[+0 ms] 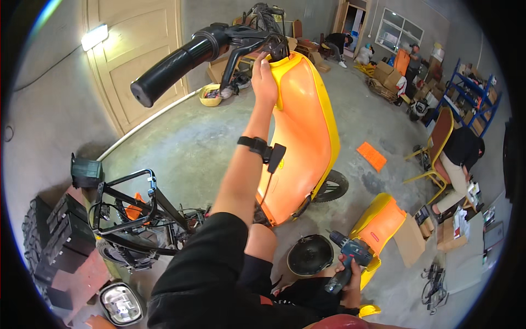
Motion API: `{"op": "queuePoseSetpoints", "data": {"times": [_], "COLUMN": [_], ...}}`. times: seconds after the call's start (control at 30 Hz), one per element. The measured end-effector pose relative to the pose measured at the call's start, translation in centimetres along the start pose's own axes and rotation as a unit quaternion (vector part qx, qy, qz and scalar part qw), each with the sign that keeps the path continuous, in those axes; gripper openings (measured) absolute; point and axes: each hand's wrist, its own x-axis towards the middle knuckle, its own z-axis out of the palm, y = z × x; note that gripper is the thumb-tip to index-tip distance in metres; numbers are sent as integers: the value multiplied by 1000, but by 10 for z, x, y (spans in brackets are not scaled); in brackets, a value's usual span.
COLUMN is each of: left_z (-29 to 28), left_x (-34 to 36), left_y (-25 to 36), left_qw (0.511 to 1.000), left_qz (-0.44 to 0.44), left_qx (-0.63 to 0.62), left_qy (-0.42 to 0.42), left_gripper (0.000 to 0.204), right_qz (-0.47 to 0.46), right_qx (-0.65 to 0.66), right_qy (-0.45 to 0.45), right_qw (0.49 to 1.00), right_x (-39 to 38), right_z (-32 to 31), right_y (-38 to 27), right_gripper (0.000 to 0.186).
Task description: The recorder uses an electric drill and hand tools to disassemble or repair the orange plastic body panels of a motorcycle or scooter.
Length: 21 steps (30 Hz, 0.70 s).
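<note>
An orange body panel with a yellow rim (307, 131) stands upright in front of me, below a black handlebar grip with a brake lever (178, 67). My left hand (265, 85) is up at the panel's top, fingers closed against its yellow edge beside the handlebar stem; its thumb is hidden. A black strap with a small device (256, 145) circles that wrist. Low on the right, my right hand (350, 272) grips a cordless drill (355, 249) by its handle, its chuck pointing up and left. Behind the drill lies a second orange and yellow panel (379, 222).
A round black bowl-like part (310, 255) lies beside the drill. Left stands a black vehicle frame (129, 214) near black cases (68, 233). An orange mat (372, 156) lies on the floor. Other people (459, 153) work at the right and back, near boxes and blue shelving (471, 101).
</note>
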Motion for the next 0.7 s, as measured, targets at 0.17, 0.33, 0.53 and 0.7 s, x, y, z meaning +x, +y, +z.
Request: {"op": "queuePoseSetpoints", "data": {"times": [0.17,0.33,0.53,0.7], "left_z": [-14,-23,12,30], "left_x": [10,-8,-31,-12], "left_y": [-2,32,62,62], "left_qw": [995,986,889,877], "left_qz": [-12,97,389,368], "left_qx": [44,136,135,266], "left_qy": [-91,25,-201,-160], "left_gripper": [44,29,15,26], "right_qz": [3,-9,-19,-18], "right_qx": [-34,-83,-101,-90], "right_qy": [-29,-18,-3,25], "right_qw": [999,996,995,995], "right_x": [-2,-8,-10,-14], "right_z": [8,18,11,7], "right_y": [-2,-5,-6,-8], "right_gripper": [42,41,41,41]}}
